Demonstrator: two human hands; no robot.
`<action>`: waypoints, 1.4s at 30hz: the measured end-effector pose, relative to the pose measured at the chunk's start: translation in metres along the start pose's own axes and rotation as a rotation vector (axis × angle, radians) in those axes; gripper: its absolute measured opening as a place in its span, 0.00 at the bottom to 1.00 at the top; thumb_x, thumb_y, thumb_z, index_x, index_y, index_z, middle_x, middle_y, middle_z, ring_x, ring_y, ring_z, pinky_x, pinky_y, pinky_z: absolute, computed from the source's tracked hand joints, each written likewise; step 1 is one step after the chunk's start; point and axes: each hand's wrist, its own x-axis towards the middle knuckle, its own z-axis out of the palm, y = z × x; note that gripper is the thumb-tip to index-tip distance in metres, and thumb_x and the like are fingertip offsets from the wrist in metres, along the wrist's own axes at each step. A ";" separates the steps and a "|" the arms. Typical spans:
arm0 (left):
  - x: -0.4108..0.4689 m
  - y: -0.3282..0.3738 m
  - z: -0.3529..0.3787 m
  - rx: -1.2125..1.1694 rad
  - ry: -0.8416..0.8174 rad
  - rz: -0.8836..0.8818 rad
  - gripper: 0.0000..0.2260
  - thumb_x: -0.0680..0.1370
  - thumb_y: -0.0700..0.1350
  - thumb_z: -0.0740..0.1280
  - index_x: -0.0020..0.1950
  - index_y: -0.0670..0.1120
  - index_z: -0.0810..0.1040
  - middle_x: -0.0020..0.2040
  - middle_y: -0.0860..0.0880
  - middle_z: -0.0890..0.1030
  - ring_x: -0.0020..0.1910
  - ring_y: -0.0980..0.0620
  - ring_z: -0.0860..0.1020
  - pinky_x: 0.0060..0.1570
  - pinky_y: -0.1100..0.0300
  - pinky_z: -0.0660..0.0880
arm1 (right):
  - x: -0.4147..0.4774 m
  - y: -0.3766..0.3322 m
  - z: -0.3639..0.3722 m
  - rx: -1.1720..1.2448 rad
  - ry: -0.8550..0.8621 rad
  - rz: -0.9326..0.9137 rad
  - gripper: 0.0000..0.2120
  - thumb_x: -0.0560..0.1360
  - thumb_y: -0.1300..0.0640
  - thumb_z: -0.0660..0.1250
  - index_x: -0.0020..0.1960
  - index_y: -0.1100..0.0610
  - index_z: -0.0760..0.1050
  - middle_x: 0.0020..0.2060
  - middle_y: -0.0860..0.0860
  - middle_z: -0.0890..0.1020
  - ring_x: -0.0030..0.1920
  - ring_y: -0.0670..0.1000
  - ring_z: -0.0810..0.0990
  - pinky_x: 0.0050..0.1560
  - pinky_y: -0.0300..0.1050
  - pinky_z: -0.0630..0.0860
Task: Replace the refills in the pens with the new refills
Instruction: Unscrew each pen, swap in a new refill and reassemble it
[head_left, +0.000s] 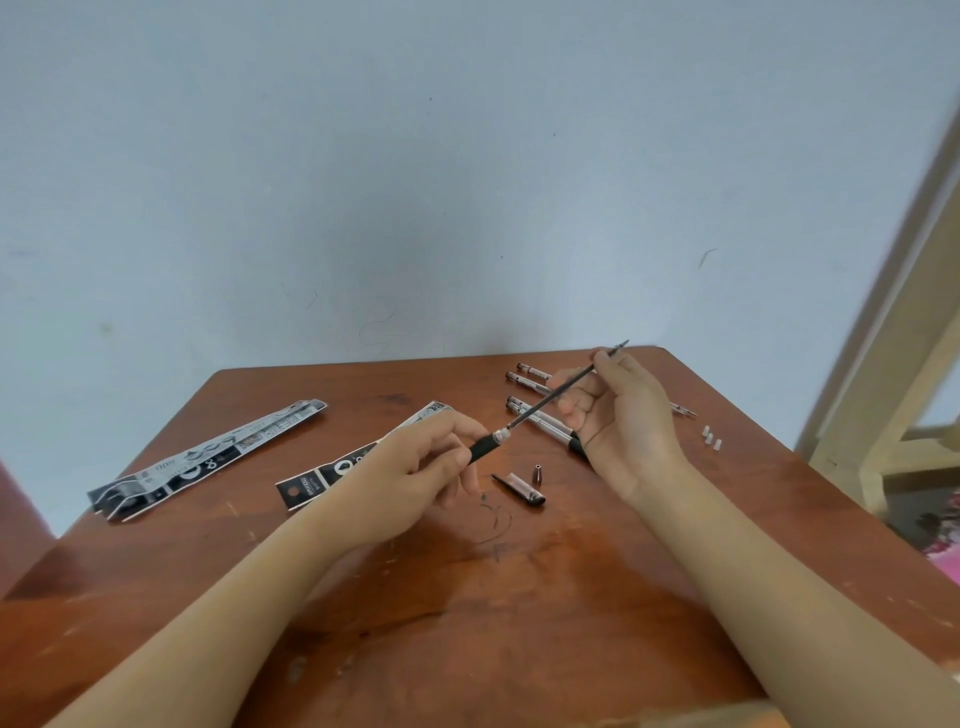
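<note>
My left hand (426, 467) grips a pen barrel (485, 447) by its black rubber grip, open end pointing up and right. A thin dark refill (550, 397) sticks out of that barrel. My right hand (618, 410) pinches the refill near its tip, above the table. Several other pens (540, 423) lie side by side behind and under my right hand. A pen cap (522, 490) and a small metal nose cone (537, 473) rest on the table between my hands.
Two black-and-white refill packets (208, 460) (332, 475) lie on the left half of the wooden table (467, 597). Three small white caps (711, 439) sit at the right. A wall rises behind the table and a wooden frame (904, 364) stands to the right.
</note>
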 end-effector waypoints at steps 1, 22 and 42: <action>0.000 0.000 0.000 -0.010 -0.001 0.006 0.12 0.78 0.36 0.56 0.53 0.51 0.73 0.34 0.53 0.78 0.30 0.59 0.74 0.36 0.69 0.71 | 0.000 0.000 0.000 -0.007 0.000 0.001 0.13 0.81 0.62 0.49 0.37 0.58 0.62 0.23 0.56 0.80 0.18 0.48 0.72 0.19 0.34 0.68; 0.001 -0.006 -0.002 -0.086 0.025 0.009 0.17 0.79 0.36 0.56 0.62 0.54 0.71 0.34 0.53 0.77 0.29 0.58 0.71 0.35 0.66 0.71 | -0.001 -0.001 0.000 -0.047 -0.004 -0.075 0.11 0.81 0.61 0.50 0.41 0.57 0.64 0.24 0.54 0.81 0.19 0.47 0.74 0.20 0.35 0.72; 0.003 -0.008 -0.002 -0.012 0.067 -0.049 0.20 0.79 0.37 0.54 0.57 0.64 0.68 0.34 0.54 0.76 0.28 0.61 0.70 0.33 0.71 0.68 | -0.010 0.003 0.005 -0.287 -0.234 -0.351 0.08 0.80 0.60 0.51 0.43 0.55 0.64 0.27 0.50 0.82 0.24 0.48 0.77 0.26 0.37 0.73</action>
